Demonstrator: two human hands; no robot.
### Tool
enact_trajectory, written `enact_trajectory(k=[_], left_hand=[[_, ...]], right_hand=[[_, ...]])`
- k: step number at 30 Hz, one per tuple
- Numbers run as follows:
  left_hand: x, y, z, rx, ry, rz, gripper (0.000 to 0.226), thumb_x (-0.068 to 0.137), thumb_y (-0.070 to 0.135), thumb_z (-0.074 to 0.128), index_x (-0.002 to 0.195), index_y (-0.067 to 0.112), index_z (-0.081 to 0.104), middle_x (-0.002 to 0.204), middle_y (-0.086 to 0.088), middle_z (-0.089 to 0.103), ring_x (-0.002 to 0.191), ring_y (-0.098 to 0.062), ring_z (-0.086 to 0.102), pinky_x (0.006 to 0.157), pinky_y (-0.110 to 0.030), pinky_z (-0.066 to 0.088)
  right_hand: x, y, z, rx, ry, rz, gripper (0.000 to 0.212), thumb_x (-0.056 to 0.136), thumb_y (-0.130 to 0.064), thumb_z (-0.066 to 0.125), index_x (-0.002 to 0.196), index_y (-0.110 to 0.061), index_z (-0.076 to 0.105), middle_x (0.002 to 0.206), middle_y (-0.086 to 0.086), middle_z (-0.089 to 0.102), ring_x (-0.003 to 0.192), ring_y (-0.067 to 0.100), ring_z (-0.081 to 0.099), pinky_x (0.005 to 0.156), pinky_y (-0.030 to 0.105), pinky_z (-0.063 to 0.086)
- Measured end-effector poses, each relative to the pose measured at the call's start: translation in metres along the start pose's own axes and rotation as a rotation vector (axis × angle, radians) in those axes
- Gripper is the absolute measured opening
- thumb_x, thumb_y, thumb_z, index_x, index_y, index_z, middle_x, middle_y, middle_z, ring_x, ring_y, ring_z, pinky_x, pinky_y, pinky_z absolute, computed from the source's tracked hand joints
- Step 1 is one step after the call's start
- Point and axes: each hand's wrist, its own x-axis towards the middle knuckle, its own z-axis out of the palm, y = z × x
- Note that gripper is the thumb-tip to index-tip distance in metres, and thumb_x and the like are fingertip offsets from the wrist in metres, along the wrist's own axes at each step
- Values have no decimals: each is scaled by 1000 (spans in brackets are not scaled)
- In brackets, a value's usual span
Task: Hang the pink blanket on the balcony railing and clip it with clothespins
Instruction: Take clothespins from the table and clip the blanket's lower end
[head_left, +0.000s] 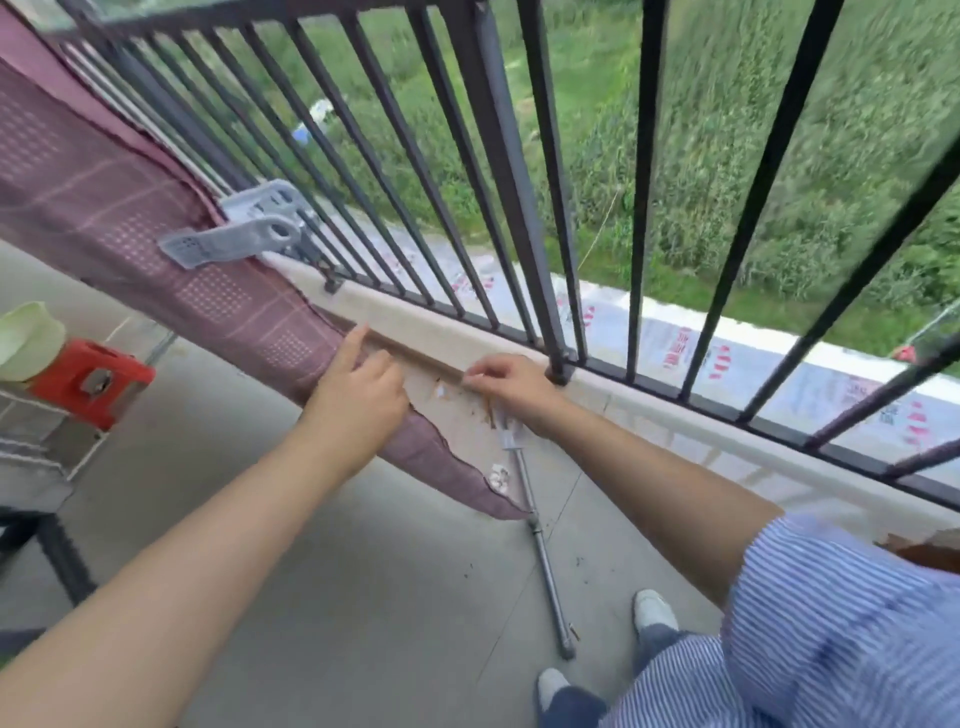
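Far left of the frame there's a red plastic stool (88, 382) with a pale green bowl-like thing (26, 340) on top of it, sitting on the grey concrete balcony floor (322, 597). Above that, the pink patterned blanket (104, 208) runs diagonally from the upper left down toward the centre, draped along the black metal balcony railing (488, 130), and its lower corner hangs down near the floor. Two big grey plastic clothespins (244, 234) sit at the blanket's edge by the railing bars, left of centre; can't quite tell how much fabric they're biting.

The left hand (358, 395) is up against the blanket's lower edge, fingers mostly straight and relaxed, index tip touching the beige concrete ledge (395, 317) where the fabric ends. Just right of it, the right hand (511, 384) rests on the same ledge with fingers curled in a pinch, though what's between them is too blurry to make out.

Below the hands a thin grey metal rod (545, 561) lies on the floor. Lower right shows a blue-striped sleeve (841, 613) and pale shoes (654, 610). Green grass (727, 182) is behind the bars.
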Motion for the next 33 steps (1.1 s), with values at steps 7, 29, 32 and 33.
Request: enact_trajectory(k=[7, 29, 32, 33], left_hand=[[-7, 6, -1, 32, -51, -111, 18, 49, 8, 45, 49, 16, 61, 50, 0, 57, 56, -22, 60, 78, -33, 28], [10, -2, 3, 9, 22, -155, 26, 61, 1, 34, 50, 19, 49, 42, 4, 48, 45, -18, 53, 68, -30, 27], [9, -4, -1, -27, 11, -156, 28, 60, -2, 31, 51, 18, 49, 42, 2, 47, 44, -19, 51, 63, -28, 24], [8, -4, -1, -30, 11, -160, 30, 60, -4, 30, 51, 17, 49, 42, 2, 47, 43, -19, 51, 63, -27, 24]], right_hand=[[26, -3, 45, -449, -419, -148, 30, 78, -12, 59, 107, -15, 63, 80, 1, 54, 73, 12, 48, 68, 20, 36], [17, 36, 51, -287, -216, -358, 42, 74, -28, 38, 83, 4, 64, 85, 22, 64, 80, 25, 54, 66, 24, 31], [14, 42, 51, -293, -247, -359, 51, 68, -42, 45, 92, -1, 64, 83, 13, 59, 77, 15, 47, 61, 12, 33], [14, 45, 53, -327, -242, -360, 46, 69, -37, 51, 93, 0, 64, 81, 12, 56, 76, 15, 47, 62, 10, 34]])
